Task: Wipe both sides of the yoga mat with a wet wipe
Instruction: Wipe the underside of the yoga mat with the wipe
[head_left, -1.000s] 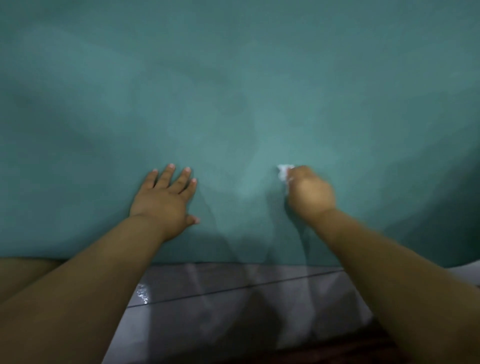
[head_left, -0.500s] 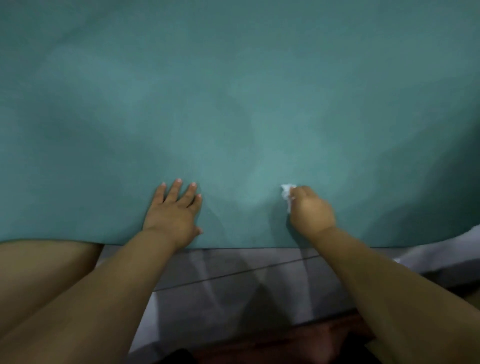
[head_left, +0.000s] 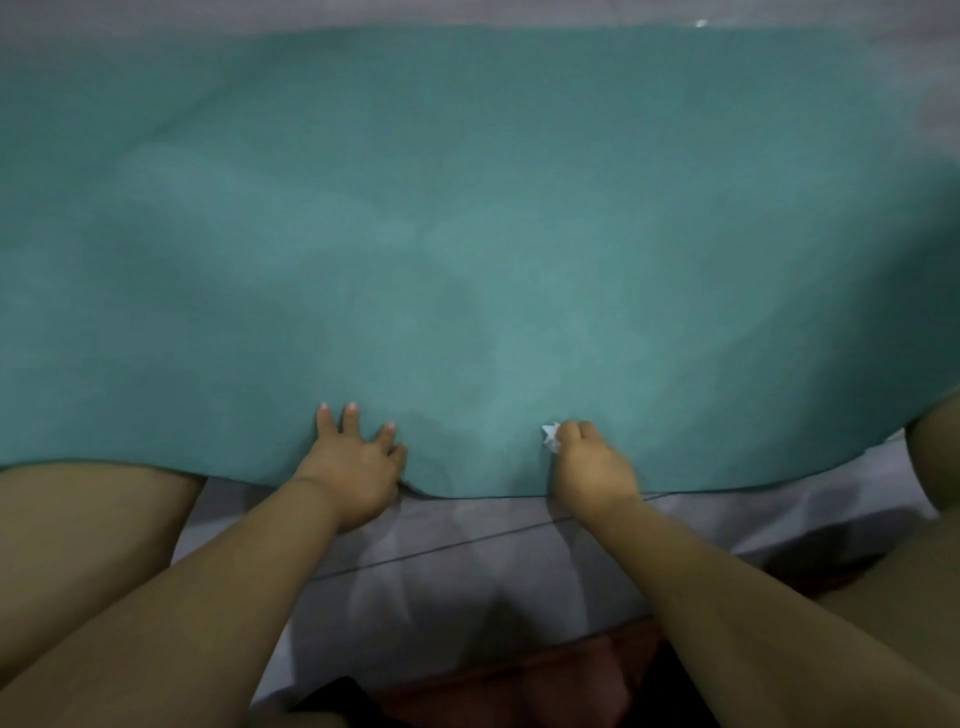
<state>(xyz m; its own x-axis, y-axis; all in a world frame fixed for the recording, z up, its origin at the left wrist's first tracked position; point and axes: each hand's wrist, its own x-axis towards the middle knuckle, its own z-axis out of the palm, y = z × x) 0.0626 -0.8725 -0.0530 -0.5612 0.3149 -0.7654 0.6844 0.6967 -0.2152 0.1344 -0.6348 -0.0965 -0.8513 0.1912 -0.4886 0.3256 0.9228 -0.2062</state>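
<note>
The teal yoga mat (head_left: 467, 234) lies flat on the pale grey tiled floor (head_left: 467, 561) in front of me, filling most of what I see, its near edge running just past my wrists and its far edge showing against a strip of floor at the top. My left hand (head_left: 353, 462) rests palm down on the mat right at that near edge, my fingers (head_left: 349, 423) straight and slightly spread, the thumb out to the side; the mat's edge dips into a small wrinkle just beside the heel of this hand. My right hand (head_left: 592, 467) sits a little to the right, also at the near edge, with its fingers curled into a loose fist around a crumpled white wet wipe (head_left: 550, 436). Only a small bunched corner of the wipe pokes out at the left of my knuckles, touching the mat surface. The two hands are apart, with bare mat between them. My bare knees (head_left: 88, 519) frame the view at either side, the left one overlapping the mat's near edge. A dark grout line crosses the tiles under my forearms.
</note>
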